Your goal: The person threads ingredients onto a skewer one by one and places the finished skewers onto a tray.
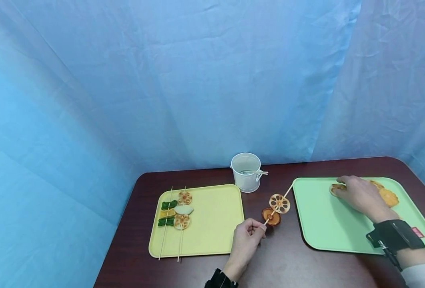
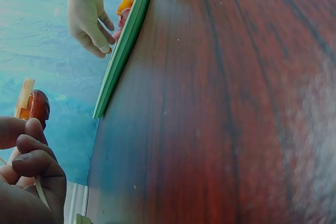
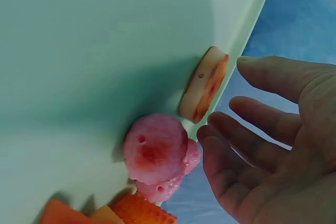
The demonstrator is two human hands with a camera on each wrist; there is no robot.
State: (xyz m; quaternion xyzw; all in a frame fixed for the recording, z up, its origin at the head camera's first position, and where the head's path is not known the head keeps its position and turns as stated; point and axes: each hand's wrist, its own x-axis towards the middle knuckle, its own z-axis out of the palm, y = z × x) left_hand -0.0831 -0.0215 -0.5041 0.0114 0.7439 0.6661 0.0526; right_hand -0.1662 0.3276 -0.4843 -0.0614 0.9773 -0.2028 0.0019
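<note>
My left hand (image 1: 244, 244) pinches a wooden skewer (image 1: 288, 190) over the table between the two trays. Threaded on it are a pale lotus root slice (image 1: 274, 203) and, nearer the fingers, a brown mushroom-like slice (image 1: 275, 220). Over the far part of the green tray (image 1: 327, 230), my right hand (image 1: 361, 197) reaches with fingers spread and nothing between them. A browned lotus root slice (image 3: 198, 90) stands on edge by the tray's rim, close to its thumb and fingertips. Beside that slice lie round pink pieces (image 3: 153, 153), mostly hidden by the hand in the head view.
A yellow tray (image 1: 216, 224) on the left holds two loaded skewers with green, yellow and lotus root pieces. A white bucket (image 1: 246, 183) with thin sticks stands behind, between the trays. Orange-yellow pieces (image 1: 389, 197) lie at the green tray's right. A blue curtain (image 1: 212, 88) backs the table.
</note>
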